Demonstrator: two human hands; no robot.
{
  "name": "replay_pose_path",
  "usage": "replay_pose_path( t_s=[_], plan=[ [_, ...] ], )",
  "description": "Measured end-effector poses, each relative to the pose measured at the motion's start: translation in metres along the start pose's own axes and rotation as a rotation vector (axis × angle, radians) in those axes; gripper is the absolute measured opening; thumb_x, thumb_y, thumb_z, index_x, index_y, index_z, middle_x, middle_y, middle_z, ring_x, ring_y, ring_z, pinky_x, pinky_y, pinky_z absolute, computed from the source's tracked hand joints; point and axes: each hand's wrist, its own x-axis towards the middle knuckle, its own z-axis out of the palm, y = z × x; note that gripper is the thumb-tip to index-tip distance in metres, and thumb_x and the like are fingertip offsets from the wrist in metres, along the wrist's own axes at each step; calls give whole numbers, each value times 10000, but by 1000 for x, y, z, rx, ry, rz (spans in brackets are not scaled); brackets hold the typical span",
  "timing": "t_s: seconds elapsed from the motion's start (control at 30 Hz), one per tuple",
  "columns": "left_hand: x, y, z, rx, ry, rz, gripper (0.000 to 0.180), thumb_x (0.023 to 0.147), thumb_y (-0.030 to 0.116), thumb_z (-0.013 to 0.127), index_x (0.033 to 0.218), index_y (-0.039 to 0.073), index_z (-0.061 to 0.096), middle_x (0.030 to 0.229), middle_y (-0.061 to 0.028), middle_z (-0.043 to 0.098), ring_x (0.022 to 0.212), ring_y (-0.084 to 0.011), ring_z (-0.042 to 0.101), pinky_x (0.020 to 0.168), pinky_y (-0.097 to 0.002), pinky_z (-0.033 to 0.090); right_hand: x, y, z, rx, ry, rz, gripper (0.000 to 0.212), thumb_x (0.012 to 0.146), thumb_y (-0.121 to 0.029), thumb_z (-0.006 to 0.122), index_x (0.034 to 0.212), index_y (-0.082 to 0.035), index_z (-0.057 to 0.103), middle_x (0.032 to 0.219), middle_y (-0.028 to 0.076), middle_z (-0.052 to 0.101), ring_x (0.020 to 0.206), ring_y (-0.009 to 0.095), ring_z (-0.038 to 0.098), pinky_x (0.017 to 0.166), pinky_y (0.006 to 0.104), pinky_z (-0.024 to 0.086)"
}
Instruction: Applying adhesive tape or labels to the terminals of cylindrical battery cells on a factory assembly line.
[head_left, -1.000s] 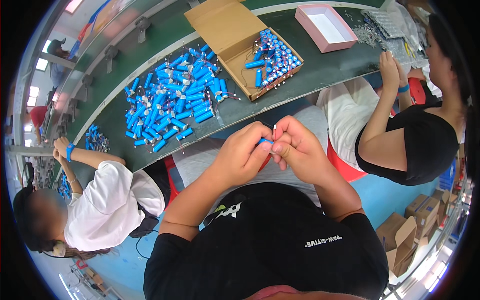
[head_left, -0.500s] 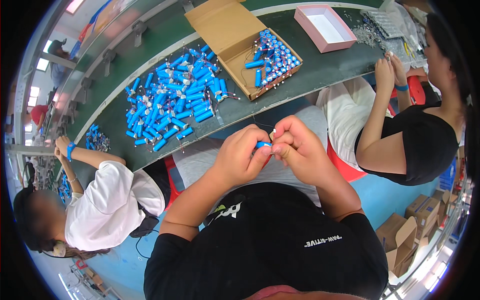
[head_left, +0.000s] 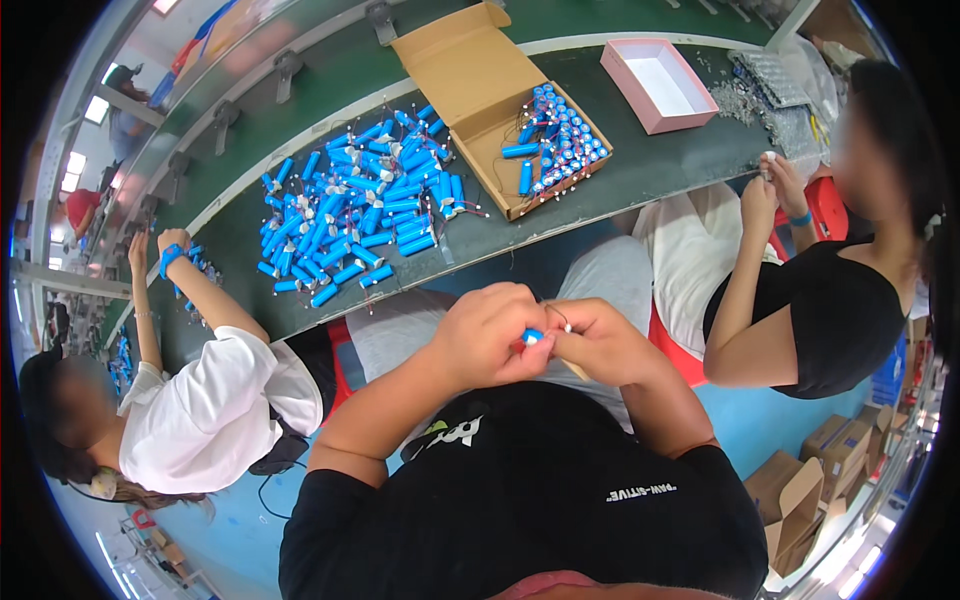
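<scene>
open brown cardboard box (head_left: 497, 85) far centre on green belt, flap up, blue cells w/ wires in its right part | pink shallow box (head_left: 660, 84) far right, white inside, rectangular | brown cartons (head_left: 800, 480) near right on floor, some open | no screens or signs seen

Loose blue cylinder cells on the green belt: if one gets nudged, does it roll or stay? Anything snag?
The blue cells are smooth round cylinders lying on their sides, so one would probably roll if pushed across its length. Thin wire leads stick out of many and cross in the pile, so a lifted cell may drag neighbours. They look rigid, not floppy.
</scene>
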Motion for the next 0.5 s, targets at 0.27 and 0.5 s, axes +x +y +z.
replay_pose_path(
  t_s=[0.27,0.5],
  plan=[
    [20,80,9,-56,-428,468,164,753,286,624,711,128,607,678,-83,522,584,-256,526,486,-364,423,42,93,4,141,5,341,111,902,-121,542,869,-42,614,790,19,618,710,124,587,671,268,473],
    [14,-33,-53,593,208,-439,194,795,134,645,929,42,539,861,-146,585,794,-344,588,693,-436,479,22,86,-8,253,122,261,161,972,-166,519,871,-50,565,871,47,583,700,115,566,661,260,461]
  ],
)
